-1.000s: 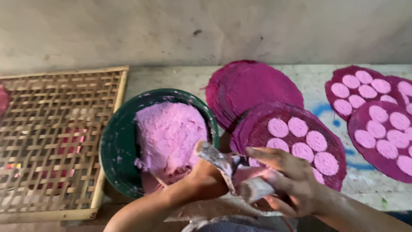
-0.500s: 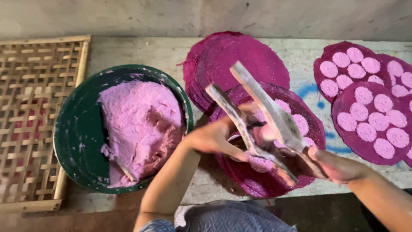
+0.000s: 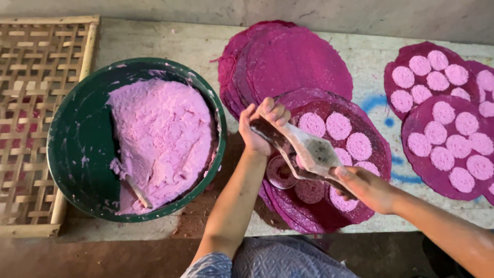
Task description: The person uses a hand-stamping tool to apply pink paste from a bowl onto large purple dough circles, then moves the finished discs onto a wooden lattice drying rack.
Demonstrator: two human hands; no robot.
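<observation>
The left hand (image 3: pixel 261 127) is clenched around the far end of a hinged metal press (image 3: pixel 303 152), its fingers wrapped over the dark, paste-stained handle. The right hand (image 3: pixel 366 188) grips the near end of the same press, fingers curled under it and thumb on top. The press hangs tilted over a round purple mat (image 3: pixel 360 206) in the middle of the bench, and its two plates look folded together.

On that mat lie pink discs (image 3: pixel 338 125): several sit to the right of the press, and two more show just below it. A small round cup (image 3: pixel 280 172) rests on the mat just under the left wrist.

Left of the hands stands a green bowl (image 3: pixel 72 154) holding a large heap of pink paste (image 3: pixel 162 136). A thin stick (image 3: pixel 138 191) pokes out of the heap at its near edge. Further left, a woven bamboo tray (image 3: pixel 36 103) lies flat on the bench.

Beyond the hands, a stack of bare purple mats (image 3: pixel 293 62) overlaps the far edge of the mat in use. At the far right, more mats (image 3: pixel 442 154) lie covered with rows of pink discs. A blue mark (image 3: pixel 378 105) shows on the pale bench (image 3: pixel 170 44) between them.
</observation>
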